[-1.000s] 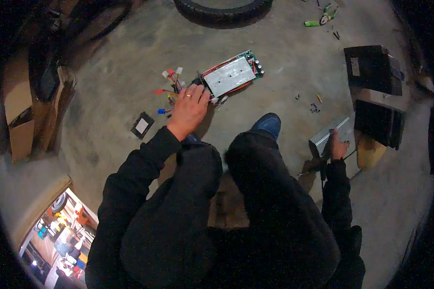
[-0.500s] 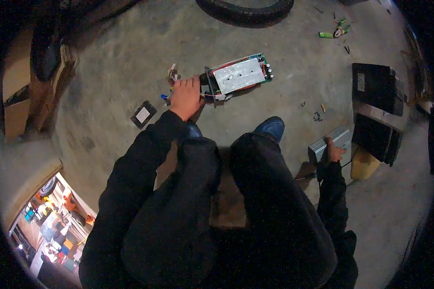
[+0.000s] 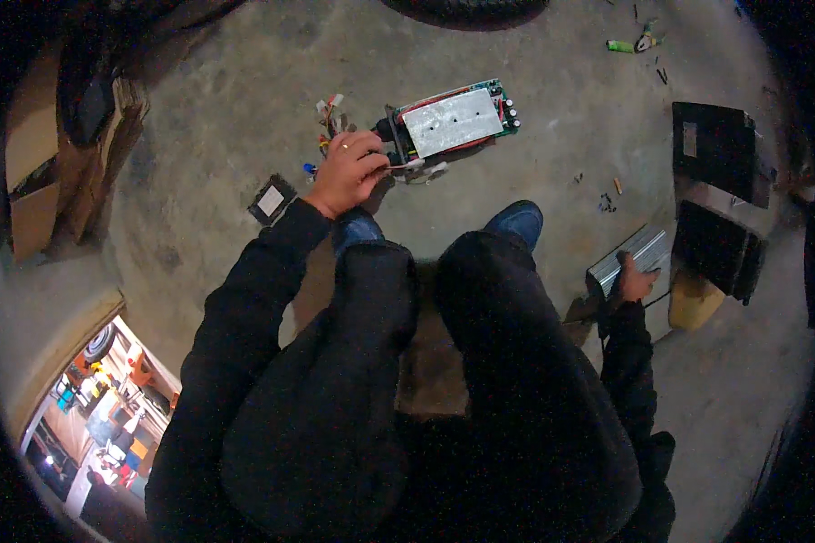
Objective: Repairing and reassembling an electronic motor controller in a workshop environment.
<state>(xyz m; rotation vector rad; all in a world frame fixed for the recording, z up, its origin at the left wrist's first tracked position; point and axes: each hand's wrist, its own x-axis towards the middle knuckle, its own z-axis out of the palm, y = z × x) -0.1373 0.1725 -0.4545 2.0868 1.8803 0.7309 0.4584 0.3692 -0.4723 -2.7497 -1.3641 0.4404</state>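
- We look down at a concrete floor [image 3: 557,113], with two bare hands in dark sleeves reaching out on either side of a person's knees.
- Done, as far as we can judge: the circuit unit [image 3: 451,122] is uncovered, and a silver metal housing [image 3: 645,246], which may belong with it, lies well apart to the right.
- Left to do, in our judgement: the cables [image 3: 333,104] lie loose, with plugs joined to nothing we can see, and small dark bits [image 3: 608,204], perhaps screws, are scattered near the housing.
- The unit rests on the floor ahead of the feet, slightly angled, its right end farther from us.
- It looks long and boxy: a dull silver plate with a few dark holes on top, red along its long edges, green board and pale round components at the right end, a dark end plate [image 3: 397,136] at the left.
- The left hand [image 3: 346,172] curls over the cables beside that plate; we cannot tell whether its grip has closed on any.
- The right hand [image 3: 637,282] lies at the housing, thumb and fingers apart; we cannot tell whether its grip holds it or just rests there.
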